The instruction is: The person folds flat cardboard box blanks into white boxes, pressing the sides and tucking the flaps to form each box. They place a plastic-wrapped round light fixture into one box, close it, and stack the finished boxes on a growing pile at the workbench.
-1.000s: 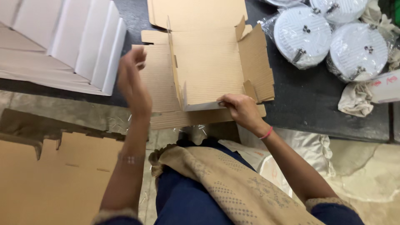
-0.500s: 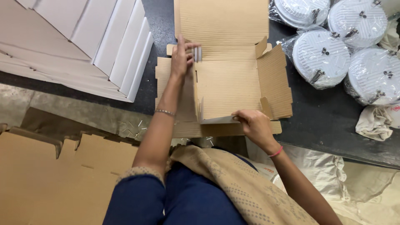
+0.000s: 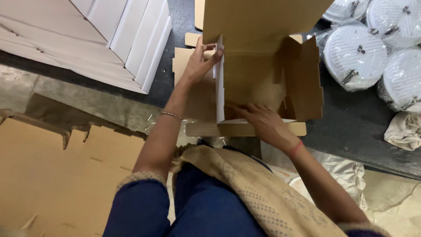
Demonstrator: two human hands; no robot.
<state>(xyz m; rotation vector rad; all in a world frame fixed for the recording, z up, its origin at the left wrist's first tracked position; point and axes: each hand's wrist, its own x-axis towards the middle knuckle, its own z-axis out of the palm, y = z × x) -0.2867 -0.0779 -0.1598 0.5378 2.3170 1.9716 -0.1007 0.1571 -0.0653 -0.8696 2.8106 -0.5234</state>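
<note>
A brown cardboard box [image 3: 263,83] stands half folded on the dark surface, its lid flap raised at the back. My left hand [image 3: 201,61] grips the upright left side wall of the box near its far corner, thumb and fingers pinching the white-edged panel. My right hand [image 3: 258,120] lies flat inside the box on its floor, close to the front wall, fingers spread. The right side wall stands up on its own.
White flat cartons [image 3: 109,35] are stacked at the left. Round white fixtures wrapped in plastic [image 3: 357,55] lie at the right with a crumpled cloth [image 3: 405,129]. Flat brown cardboard blanks [image 3: 57,175] lie on the floor at the lower left.
The box's lid flap has risen higher. My left hand stayed on the left wall while my right hand moved from the front edge into the box, pressing on its floor.
</note>
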